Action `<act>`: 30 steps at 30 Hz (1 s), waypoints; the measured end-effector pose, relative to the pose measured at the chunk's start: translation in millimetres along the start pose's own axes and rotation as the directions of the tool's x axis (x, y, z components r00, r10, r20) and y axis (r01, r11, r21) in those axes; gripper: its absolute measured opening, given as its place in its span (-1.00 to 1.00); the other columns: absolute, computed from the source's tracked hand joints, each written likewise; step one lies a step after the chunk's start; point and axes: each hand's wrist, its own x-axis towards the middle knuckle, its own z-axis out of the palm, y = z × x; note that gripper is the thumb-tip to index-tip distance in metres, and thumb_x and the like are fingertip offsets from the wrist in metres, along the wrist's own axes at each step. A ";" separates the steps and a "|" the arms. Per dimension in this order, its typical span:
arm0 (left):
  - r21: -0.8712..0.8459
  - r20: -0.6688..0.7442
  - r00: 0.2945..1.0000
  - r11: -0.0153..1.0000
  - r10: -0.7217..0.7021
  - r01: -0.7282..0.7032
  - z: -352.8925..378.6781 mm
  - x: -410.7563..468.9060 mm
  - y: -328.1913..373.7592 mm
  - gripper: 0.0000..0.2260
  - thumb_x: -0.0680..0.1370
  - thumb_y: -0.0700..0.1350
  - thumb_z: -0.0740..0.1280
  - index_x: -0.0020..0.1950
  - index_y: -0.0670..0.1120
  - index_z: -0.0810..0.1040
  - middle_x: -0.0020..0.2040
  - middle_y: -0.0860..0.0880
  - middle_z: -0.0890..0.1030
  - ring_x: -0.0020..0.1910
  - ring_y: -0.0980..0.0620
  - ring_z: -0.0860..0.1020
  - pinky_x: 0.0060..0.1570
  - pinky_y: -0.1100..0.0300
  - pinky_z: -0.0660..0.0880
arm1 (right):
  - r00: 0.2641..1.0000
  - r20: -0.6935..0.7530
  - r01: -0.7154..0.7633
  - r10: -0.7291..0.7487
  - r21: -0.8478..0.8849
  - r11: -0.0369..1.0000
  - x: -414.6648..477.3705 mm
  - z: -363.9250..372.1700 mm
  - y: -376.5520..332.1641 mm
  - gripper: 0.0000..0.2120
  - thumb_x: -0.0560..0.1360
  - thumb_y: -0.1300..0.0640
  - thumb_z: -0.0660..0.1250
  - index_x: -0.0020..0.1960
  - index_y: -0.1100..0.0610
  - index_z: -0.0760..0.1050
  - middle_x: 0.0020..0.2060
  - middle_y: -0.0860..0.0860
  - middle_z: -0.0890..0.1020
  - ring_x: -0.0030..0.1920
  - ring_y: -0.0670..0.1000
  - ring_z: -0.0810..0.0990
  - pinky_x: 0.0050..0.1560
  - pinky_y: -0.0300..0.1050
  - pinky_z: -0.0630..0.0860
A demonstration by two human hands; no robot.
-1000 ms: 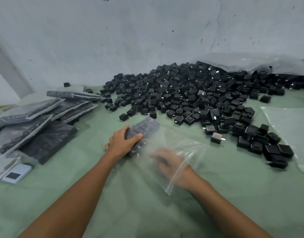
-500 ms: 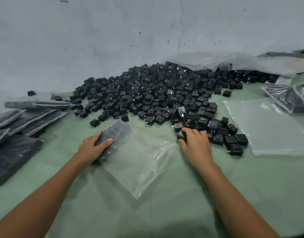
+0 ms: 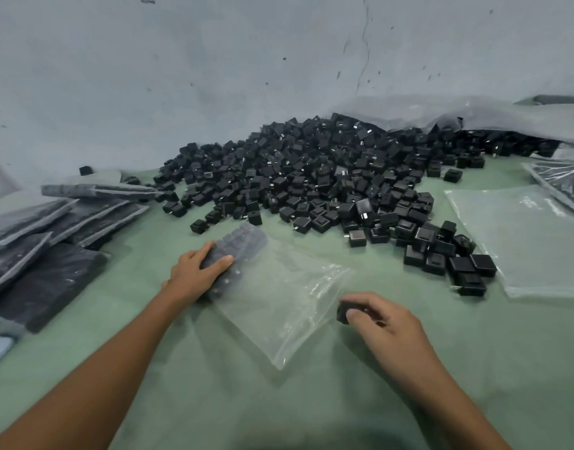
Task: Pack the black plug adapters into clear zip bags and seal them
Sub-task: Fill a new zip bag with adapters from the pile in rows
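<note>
Film this thin makes the clear zip bag (image 3: 279, 300) limp and slippery, so in the head view it lies flat on the worktop (image 3: 311, 404), its mouth apparently facing the right hand (image 3: 379, 319). The left hand (image 3: 195, 271) curls over the bag's far-left end, gripping it through the film around a row of packed adapters (image 3: 238, 245). That stiff, loaded end is probably the best hold, since the empty part would only crumple. The right hand, just beside the bag's mouth, pinches a black adapter (image 3: 344, 312). These look small, hard and light, easy to take by their flat sides, though the prongs could snag the film. Beyond the bag lies the loose pile (image 3: 311, 177), spilling from a large plastic sack (image 3: 457, 115). Left of the bag are filled bags (image 3: 52, 241), and right of it are empty bags (image 3: 525, 241). The worktop wears a soft green cover and meets a pale, cracked wall (image 3: 214, 76) beyond the bag.
</note>
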 end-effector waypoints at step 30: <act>0.076 -0.029 0.999 0.996 -0.037 0.039 4.2 -4.5 -5.4 -0.11 0.21 0.67 0.04 0.51 0.40 0.18 0.51 0.04 0.28 0.48 -0.10 0.28 0.45 -0.16 0.18 | 0.956 0.290 0.132 -0.042 -0.297 0.946 114.6 147.8 -44.7 -0.69 0.63 0.22 0.23 0.36 0.16 0.47 0.26 0.15 0.56 0.27 0.16 0.53 0.31 0.00 0.43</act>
